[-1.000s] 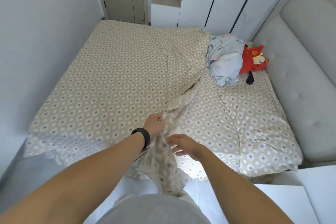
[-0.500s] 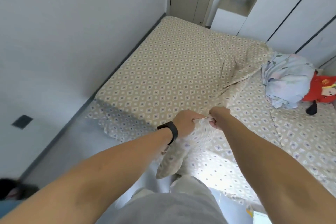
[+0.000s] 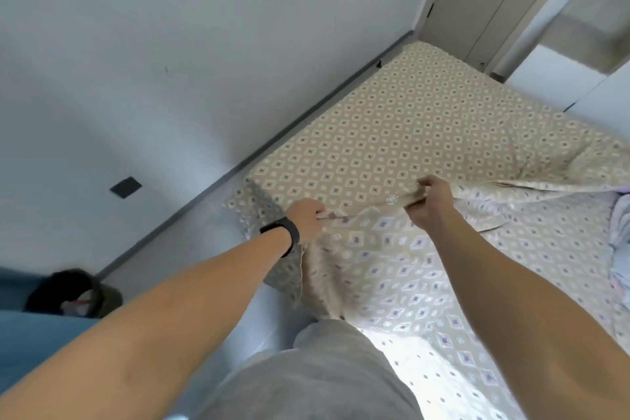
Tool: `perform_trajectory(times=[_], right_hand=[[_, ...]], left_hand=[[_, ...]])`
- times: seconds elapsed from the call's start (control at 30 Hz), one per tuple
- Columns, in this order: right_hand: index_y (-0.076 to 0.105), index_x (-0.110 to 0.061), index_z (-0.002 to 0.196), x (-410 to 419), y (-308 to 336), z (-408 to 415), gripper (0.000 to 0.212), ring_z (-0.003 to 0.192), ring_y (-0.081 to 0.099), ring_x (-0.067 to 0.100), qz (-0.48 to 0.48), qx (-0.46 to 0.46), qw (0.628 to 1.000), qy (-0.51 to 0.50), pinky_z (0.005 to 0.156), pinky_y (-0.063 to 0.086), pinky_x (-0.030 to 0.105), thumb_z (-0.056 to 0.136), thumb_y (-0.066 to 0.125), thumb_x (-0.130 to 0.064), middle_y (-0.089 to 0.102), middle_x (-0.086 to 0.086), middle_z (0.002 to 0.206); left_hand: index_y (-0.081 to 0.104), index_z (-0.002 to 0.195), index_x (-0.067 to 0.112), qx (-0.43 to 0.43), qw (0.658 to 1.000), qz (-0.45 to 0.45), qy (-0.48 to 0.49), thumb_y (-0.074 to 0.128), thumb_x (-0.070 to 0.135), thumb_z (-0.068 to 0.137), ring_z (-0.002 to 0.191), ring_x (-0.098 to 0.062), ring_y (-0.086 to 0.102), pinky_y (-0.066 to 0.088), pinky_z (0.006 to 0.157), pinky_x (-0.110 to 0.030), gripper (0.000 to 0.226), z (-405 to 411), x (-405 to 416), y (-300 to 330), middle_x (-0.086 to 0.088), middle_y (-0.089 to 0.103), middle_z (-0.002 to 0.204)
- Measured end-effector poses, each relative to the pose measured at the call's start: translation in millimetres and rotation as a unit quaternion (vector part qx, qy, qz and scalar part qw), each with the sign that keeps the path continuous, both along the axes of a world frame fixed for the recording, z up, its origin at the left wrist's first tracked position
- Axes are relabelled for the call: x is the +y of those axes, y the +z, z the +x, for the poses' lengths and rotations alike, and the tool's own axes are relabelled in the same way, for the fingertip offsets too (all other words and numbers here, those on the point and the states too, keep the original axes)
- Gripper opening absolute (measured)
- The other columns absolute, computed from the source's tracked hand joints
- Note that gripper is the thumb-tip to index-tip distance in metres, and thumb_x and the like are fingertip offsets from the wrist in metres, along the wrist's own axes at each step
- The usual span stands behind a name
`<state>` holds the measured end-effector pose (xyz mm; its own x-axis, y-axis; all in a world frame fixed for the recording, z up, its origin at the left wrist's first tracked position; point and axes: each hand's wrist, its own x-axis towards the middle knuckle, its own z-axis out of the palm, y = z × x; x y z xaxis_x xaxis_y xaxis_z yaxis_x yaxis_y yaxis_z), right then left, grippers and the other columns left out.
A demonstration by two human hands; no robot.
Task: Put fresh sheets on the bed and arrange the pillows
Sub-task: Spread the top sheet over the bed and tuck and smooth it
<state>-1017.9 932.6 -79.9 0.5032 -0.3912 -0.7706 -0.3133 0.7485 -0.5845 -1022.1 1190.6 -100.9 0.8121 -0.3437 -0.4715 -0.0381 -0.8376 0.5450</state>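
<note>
A beige sheet (image 3: 402, 133) with a diamond pattern lies over the bed, flat on the far half and folded back near me with its paler underside (image 3: 426, 269) up. My left hand (image 3: 306, 216), with a black band on the wrist, grips the folded edge near the bed's front left corner. Further right along the same edge, my right hand (image 3: 428, 203) pinches the fabric and holds it a little above the mattress. The edge is stretched between the two hands. A bunched pale cloth (image 3: 622, 232) shows at the right border.
A white wall (image 3: 170, 61) runs close along the bed's left side, with a narrow strip of grey floor (image 3: 191, 235) between. A dark bag (image 3: 68, 291) sits on the floor at the lower left. Closet doors (image 3: 477, 0) stand beyond the bed's far end.
My view has swung left and down toward the wall. Both hands have moved apart along the sheet's folded edge and now hold it stretched. The red plush toy has left the view.
</note>
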Motion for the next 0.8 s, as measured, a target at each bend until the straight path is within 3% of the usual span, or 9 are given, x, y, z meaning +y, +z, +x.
perform_trajectory(times=[0.1, 0.2, 0.27, 0.4, 0.47, 0.53, 0.6, 0.7, 0.8], right_hand=[[0.054, -0.013, 0.085, -1, -8, 40, 0.011, 0.065, 0.052, 0.016, -0.006, 0.017, 1.000, 0.019, 0.073, 0.058, 0.028, 0.090, 0.060, -0.005, 0.053, 0.000, 0.076], [0.057, -0.014, 0.085, -4, -12, 81, 0.011, 0.043, 0.048, 0.012, -0.008, 0.025, 1.000, 0.004, 0.045, 0.047, 0.020, 0.092, 0.063, -0.006, 0.054, -0.002, 0.071], [0.059, -0.014, 0.086, 4, -10, 108, 0.011, 0.035, 0.043, 0.010, -0.017, 0.020, 1.000, 0.015, 0.037, 0.037, 0.017, 0.093, 0.064, -0.008, 0.052, -0.002, 0.063], [0.062, -0.011, 0.088, 37, -2, 170, 0.009, 0.040, 0.040, 0.008, -0.064, 0.003, 0.997, 0.053, 0.040, 0.038, 0.017, 0.096, 0.065, -0.007, 0.050, -0.001, 0.057], [0.063, -0.009, 0.090, 55, 4, 197, 0.009, 0.036, 0.041, 0.007, -0.099, -0.004, 0.993, 0.064, 0.041, 0.040, 0.016, 0.098, 0.062, -0.005, 0.049, 0.001, 0.062], [0.061, -0.008, 0.087, 74, 5, 219, 0.012, 0.038, 0.045, 0.007, -0.128, 0.011, 0.990, 0.064, 0.042, 0.044, 0.017, 0.098, 0.060, -0.003, 0.050, 0.002, 0.067], [0.060, -0.006, 0.086, 94, 8, 238, 0.012, 0.054, 0.054, 0.009, -0.140, 0.016, 0.987, 0.080, 0.046, 0.051, 0.020, 0.098, 0.060, -0.001, 0.055, 0.005, 0.075], [0.062, -0.006, 0.089, 124, 9, 266, 0.008, 0.073, 0.062, 0.014, -0.162, 0.034, 0.981, 0.104, 0.054, 0.057, 0.024, 0.096, 0.063, -0.002, 0.061, 0.008, 0.087], [0.063, -0.004, 0.093, 148, 10, 290, 0.004, 0.069, 0.062, 0.013, -0.168, 0.026, 0.979, 0.113, 0.050, 0.054, 0.021, 0.093, 0.066, -0.001, 0.063, 0.009, 0.087]], left_hand=[[0.050, 0.078, 0.005, 0.003, 0.998, -0.048, 0.031, 0.040, -0.006, 0.088, 0.067, -0.022, 0.044, 0.034, 0.062, -0.032, 0.018, 28, 19, 9, -0.009, 0.049, 0.073], [0.055, 0.085, 0.000, -0.012, 0.988, -0.134, 0.077, 0.040, 0.007, 0.094, 0.066, -0.020, 0.045, 0.036, 0.062, -0.033, 0.019, 52, 41, 7, -0.010, 0.050, 0.074], [0.054, 0.084, 0.007, -0.011, 0.983, -0.163, 0.082, 0.041, 0.018, 0.098, 0.057, -0.020, 0.042, 0.039, 0.051, -0.030, 0.022, 67, 58, 6, -0.006, 0.047, 0.068], [0.054, 0.081, 0.028, 0.020, 0.979, -0.190, 0.072, 0.050, 0.040, 0.096, 0.051, -0.019, 0.046, 0.044, 0.045, -0.029, 0.019, 111, 95, 0, -0.002, 0.053, 0.067], [0.056, 0.087, 0.026, 0.014, 0.979, -0.192, 0.059, 0.058, 0.056, 0.092, 0.050, -0.010, 0.049, 0.042, 0.048, -0.020, 0.031, 139, 118, -4, 0.004, 0.058, 0.068], [0.054, 0.083, 0.017, 0.023, 0.979, -0.193, 0.055, 0.064, 0.050, 0.093, 0.046, -0.005, 0.043, 0.035, 0.045, -0.013, 0.036, 168, 146, -6, 0.007, 0.051, 0.063], [0.047, 0.076, 0.017, 0.037, 0.980, -0.190, 0.042, 0.060, 0.033, 0.098, 0.043, -0.005, 0.034, 0.030, 0.042, -0.014, 0.030, 195, 172, -6, 0.007, 0.042, 0.061], [0.043, 0.075, 0.014, 0.051, 0.981, -0.187, 0.028, 0.054, 0.029, 0.100, 0.046, -0.008, 0.032, 0.029, 0.047, -0.019, 0.031, 225, 208, -10, 0.004, 0.041, 0.062], [0.052, 0.083, 0.008, 0.058, 0.981, -0.182, 0.022, 0.049, 0.027, 0.103, 0.051, -0.011, 0.037, 0.032, 0.051, -0.023, 0.028, 251, 234, -13, 0.000, 0.048, 0.066]])
